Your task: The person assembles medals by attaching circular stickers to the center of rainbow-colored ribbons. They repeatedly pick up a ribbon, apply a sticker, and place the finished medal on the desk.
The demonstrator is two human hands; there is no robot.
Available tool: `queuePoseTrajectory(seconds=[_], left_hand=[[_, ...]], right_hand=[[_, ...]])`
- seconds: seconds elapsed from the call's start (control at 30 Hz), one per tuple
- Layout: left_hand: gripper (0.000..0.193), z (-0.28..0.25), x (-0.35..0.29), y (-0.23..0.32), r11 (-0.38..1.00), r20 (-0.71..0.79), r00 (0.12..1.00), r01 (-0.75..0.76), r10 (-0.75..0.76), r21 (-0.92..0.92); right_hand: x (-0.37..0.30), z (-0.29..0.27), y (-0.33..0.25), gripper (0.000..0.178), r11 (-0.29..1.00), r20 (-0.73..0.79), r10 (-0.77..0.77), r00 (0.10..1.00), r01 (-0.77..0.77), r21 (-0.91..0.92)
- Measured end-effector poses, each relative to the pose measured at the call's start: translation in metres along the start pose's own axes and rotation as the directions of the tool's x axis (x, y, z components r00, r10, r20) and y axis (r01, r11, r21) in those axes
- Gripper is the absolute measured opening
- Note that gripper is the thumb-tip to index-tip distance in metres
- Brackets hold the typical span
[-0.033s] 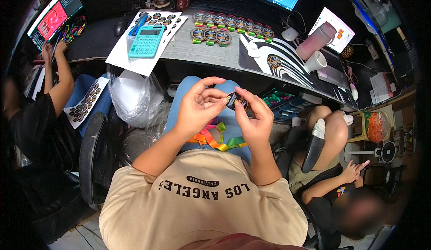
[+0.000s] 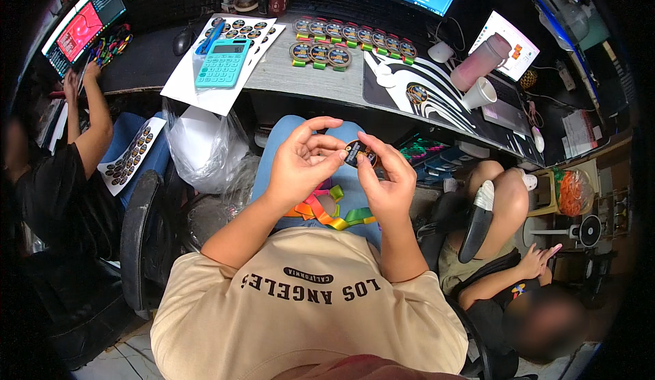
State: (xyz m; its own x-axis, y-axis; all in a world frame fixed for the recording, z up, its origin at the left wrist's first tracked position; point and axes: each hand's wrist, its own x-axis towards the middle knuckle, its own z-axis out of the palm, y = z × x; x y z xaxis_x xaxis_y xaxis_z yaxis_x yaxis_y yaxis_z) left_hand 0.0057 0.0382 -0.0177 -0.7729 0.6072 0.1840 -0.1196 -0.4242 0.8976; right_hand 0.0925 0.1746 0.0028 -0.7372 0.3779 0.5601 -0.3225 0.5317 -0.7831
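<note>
Over my lap, a round black sticker (image 2: 353, 152) with light and gold print is held between both hands. My left hand (image 2: 300, 165) pinches its left edge between thumb and forefinger, the other fingers curled loosely. My right hand (image 2: 390, 183) grips the right side, thumb on the printed face and fingers behind. Below them, a multicoloured ribbon (image 2: 315, 209) lies across my thighs, with a round medal (image 2: 328, 205) partly visible among its folds.
Rows of round medals (image 2: 338, 56) with coloured ribbons lie on the desk (image 2: 293, 83). Left of them, a turquoise calculator (image 2: 222, 63) rests on a sticker sheet (image 2: 263, 39). A white cup (image 2: 479, 93) and pink bottle (image 2: 477, 66) stand at right. People sit on both sides.
</note>
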Motion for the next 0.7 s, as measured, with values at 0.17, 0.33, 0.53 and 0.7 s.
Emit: queuePoseTrajectory(seconds=[0.17, 0.33, 0.53, 0.7], left_hand=[[0.051, 0.0019, -0.0012, 0.0028, 1.000, -0.014, 1.000, 0.023, -0.023, -0.005], [0.053, 0.0025, 0.0043, 0.0056, 0.999, -0.034, 0.999, 0.027, -0.026, 0.019], [0.054, 0.0027, 0.0042, 0.0070, 0.999, -0.041, 0.999, 0.030, -0.029, 0.039], [0.056, 0.0035, 0.0045, 0.0082, 0.998, -0.039, 0.999, 0.033, -0.032, 0.047]], right_hand=[[0.0004, -0.0013, -0.0008, 0.034, 0.999, 0.027, 0.048, 0.999, -0.048, 0.013], [0.0043, -0.0025, -0.0011, 0.034, 0.998, 0.050, 0.058, 0.997, -0.056, -0.032], [0.0044, -0.0025, -0.0009, 0.034, 0.999, 0.066, 0.028, 0.997, -0.025, -0.046], [0.0030, -0.0017, 0.0031, 0.033, 0.999, 0.068, 0.022, 0.997, -0.019, -0.036]])
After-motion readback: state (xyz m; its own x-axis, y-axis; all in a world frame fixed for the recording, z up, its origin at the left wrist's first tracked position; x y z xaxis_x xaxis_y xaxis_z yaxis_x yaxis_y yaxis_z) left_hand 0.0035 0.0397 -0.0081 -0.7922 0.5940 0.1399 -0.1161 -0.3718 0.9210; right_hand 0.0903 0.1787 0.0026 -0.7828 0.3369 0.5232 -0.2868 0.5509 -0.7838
